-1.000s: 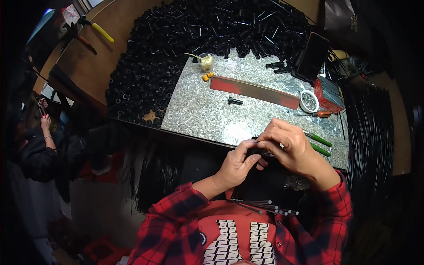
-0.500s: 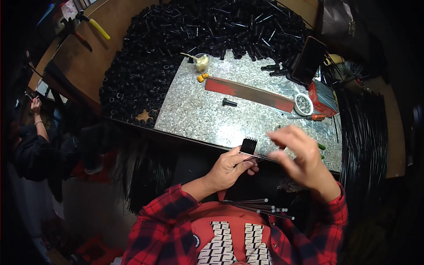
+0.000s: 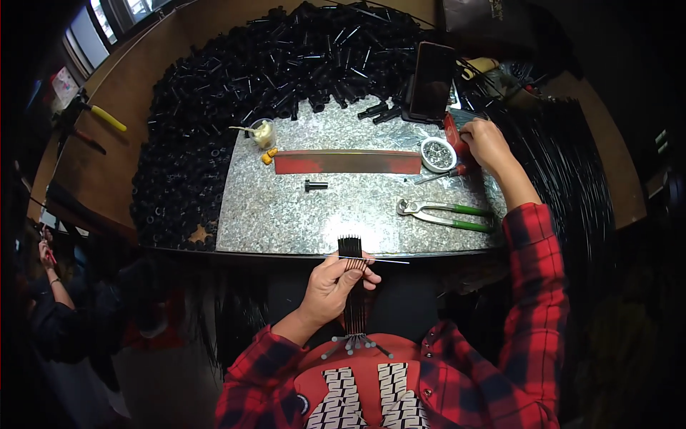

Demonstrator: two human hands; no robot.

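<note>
My left hand is closed around a flat bundle of thin black rods at the table's front edge. The rods fan out below it to grey round tips over my lap. A thin silvery wire lies across the bundle at my fingers and sticks out to the right. At the far right, my right hand reaches to a red box of thin grey wires. Its fingers are bent together at the box; what they pinch is hidden. Beside the box stands a white bowl of small shiny metal pieces.
Green-handled pincers, a screwdriver, a red bar and a short black tube lie on the speckled tabletop. Behind are a cup, a phone and heaped black tubes. Another person's hand shows far left.
My right hand has moved away from beside the left hand, out to the red box. The view has turned, and the pincers now show fully. My left hand still holds the rods.
</note>
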